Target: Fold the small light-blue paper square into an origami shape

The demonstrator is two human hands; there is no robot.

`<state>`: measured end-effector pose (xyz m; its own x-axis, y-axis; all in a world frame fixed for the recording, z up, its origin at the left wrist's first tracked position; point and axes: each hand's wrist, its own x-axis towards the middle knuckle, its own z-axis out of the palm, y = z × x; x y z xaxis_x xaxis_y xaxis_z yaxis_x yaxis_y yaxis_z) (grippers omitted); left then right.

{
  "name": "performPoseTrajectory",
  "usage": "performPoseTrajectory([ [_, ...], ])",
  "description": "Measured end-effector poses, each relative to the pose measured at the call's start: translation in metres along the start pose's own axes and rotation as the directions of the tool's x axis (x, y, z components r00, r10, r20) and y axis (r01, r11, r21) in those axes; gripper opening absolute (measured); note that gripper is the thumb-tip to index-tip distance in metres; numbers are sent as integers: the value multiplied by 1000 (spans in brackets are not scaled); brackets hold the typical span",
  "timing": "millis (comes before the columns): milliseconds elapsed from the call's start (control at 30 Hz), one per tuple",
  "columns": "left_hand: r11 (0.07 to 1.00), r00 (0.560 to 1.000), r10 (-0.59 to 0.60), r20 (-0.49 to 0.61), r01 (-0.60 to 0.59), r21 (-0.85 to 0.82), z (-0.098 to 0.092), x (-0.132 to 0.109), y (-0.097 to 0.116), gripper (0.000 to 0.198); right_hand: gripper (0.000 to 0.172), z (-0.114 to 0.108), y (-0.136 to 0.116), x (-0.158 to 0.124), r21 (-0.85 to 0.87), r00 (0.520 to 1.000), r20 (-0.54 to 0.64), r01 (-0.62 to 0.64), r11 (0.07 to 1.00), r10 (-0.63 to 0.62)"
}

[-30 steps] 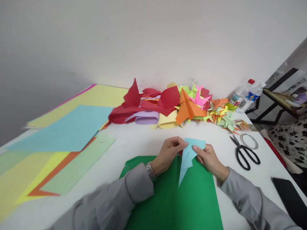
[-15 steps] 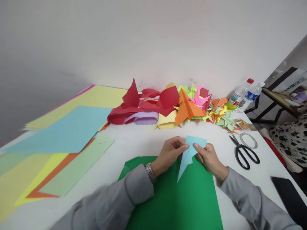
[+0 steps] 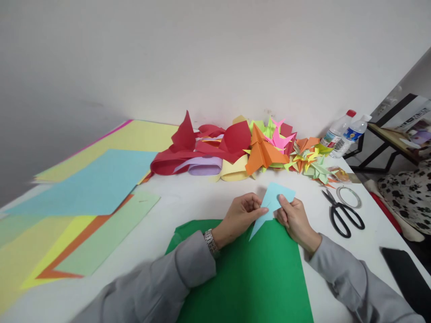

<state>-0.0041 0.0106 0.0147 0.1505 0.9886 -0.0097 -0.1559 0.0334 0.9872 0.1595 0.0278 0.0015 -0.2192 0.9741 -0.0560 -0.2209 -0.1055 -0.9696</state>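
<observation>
Between my hands is a folded piece of light blue paper (image 3: 276, 194), broad at the top and narrowing to a point at the lower left. My left hand (image 3: 239, 214), with a metal watch at the wrist, pinches its left edge between thumb and fingers. On the other side my right hand (image 3: 296, 220) grips the paper's right part, the thumb pressed on its face. Both hands are just over the far edge of a large green sheet (image 3: 249, 278) that lies in front of me. Fingertips behind the paper are hidden.
Coloured paper sheets (image 3: 77, 184) spread across the left. Along the wall lie rolled red paper (image 3: 175, 159) and folded paper shapes (image 3: 264, 152). To the right are black-handled scissors (image 3: 341, 213), a roll of tape (image 3: 349, 197), two plastic bottles (image 3: 350, 134) and a dark flat object (image 3: 404, 278).
The blue paper has turned and shifted slightly up and right, its lower point now higher. My right thumb has moved along it; both hands keep hold.
</observation>
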Motion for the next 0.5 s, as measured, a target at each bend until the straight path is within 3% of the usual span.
performPoseTrajectory([
  [167,997,996,-32,-81,26,-67,0,0,-1,36,57,-3,-2,-1,-137,995,94,53,989,-40],
  [300,998,995,-12,-95,7,-59,1,0,0,33,45,0,-8,-5,-318,981,185,1,948,61],
  [500,996,995,84,-45,-83,23,4,-1,-2,29,50,0,-8,-6,-341,972,226,21,940,60],
])
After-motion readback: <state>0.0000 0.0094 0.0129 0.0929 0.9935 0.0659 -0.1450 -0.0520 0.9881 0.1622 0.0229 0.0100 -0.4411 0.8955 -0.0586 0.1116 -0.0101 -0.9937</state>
